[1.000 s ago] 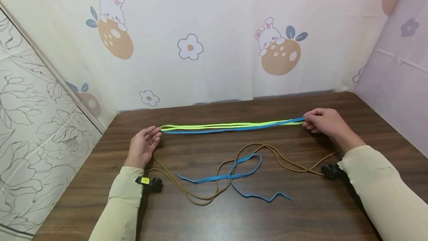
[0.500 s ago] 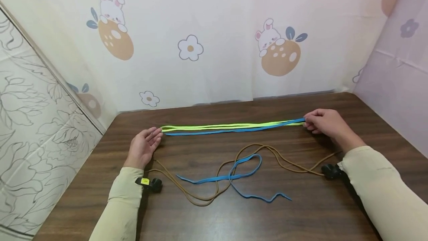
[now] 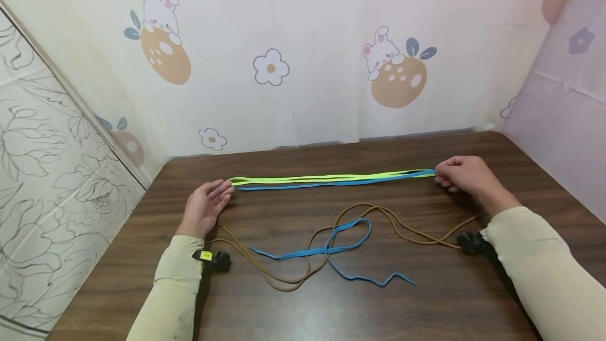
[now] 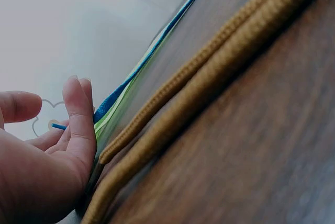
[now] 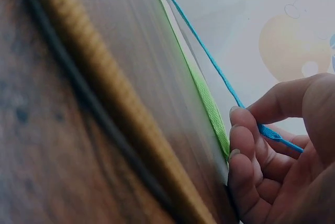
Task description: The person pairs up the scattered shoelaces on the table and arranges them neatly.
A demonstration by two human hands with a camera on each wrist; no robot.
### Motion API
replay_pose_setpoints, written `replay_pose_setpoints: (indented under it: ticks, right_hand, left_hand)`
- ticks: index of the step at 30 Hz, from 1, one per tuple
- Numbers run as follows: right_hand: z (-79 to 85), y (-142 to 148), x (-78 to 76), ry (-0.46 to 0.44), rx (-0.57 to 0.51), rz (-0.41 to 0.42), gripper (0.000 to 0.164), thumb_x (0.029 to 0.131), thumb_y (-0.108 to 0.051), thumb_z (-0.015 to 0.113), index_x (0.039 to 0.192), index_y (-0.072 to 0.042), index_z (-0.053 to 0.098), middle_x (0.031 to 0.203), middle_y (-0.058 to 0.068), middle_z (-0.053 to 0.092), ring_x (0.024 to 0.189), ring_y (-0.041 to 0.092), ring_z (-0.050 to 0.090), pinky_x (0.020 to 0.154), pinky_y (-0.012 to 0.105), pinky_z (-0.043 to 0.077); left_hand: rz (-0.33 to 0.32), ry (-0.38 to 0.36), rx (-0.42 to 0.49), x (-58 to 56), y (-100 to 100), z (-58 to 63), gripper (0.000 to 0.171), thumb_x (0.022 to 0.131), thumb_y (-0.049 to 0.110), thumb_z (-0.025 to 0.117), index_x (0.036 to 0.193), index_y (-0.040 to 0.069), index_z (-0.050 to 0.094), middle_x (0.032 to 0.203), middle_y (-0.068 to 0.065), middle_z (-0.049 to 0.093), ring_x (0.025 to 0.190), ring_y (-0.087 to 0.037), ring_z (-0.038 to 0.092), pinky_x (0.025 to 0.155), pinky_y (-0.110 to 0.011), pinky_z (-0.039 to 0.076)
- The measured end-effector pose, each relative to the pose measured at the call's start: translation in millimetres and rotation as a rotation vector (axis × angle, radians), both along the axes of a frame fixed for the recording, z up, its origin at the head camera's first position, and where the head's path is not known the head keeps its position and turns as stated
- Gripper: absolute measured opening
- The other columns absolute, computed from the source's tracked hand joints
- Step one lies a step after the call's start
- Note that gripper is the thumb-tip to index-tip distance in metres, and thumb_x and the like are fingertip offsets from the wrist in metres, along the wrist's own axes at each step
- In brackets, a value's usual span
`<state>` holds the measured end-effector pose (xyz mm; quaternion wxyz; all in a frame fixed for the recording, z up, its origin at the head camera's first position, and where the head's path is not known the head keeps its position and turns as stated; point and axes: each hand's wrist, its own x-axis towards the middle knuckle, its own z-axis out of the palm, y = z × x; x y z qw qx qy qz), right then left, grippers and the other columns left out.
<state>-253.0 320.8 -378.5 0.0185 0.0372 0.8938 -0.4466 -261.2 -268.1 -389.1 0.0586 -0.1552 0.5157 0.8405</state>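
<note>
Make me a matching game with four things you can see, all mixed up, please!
1. right hand
2. cord
3. green lace
4. printed rabbits

A. white with pink ears
B. stretched nearly straight
C. pinching a blue lace
D. brown and lying in curves

Right pairs: 1-C, 2-D, 3-B, 4-A.

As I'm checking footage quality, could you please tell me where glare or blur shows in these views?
Head: a faint sheen on the wooden table toward the bottom; left wrist: dim, with that table blurred at lower right; right wrist: the brown cord blurry, the printed wall covering washed out, but the weave of the lime-green lace discernible.
</note>
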Motion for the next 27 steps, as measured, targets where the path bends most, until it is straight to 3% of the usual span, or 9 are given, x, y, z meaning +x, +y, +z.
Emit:
replay_pose_setpoints:
  ticks: [17, 27]
  right_hand:
    - [-1.5, 2.6, 1.7, 0.000, 0.036, -0.014, 0.036, 0.097, -0.019, 0.055, 0.116, 0.012, 0.061, 0.083, 0.001, 0.069, 0.072, 0.013, 0.063, 0.061, 0.032, 0.056]
    - [-1.4, 2.7, 3.6, -0.003, 0.057, -0.040, 0.036, 0.097, -0.019, 0.053, 0.114, 0.011, 0.060, 0.084, 0.005, 0.067, 0.071, 0.015, 0.062, 0.060, 0.032, 0.056]
  left_hand:
    - [0.040, -0.017, -0.006, 0.6, 1.6, 0.3, 0.042, 0.108, 0.016, 0.044, 0.145, 0.000, 0.036, 0.125, -0.012, 0.065, 0.099, -0.016, 0.070, 0.081, -0.023, 0.055]
    - [0.043, -0.013, -0.002, 1.9, 1.3, 0.2, 0.042, 0.107, 0.016, 0.045, 0.145, 0.000, 0.037, 0.129, -0.013, 0.063, 0.099, -0.016, 0.070, 0.081, -0.023, 0.054]
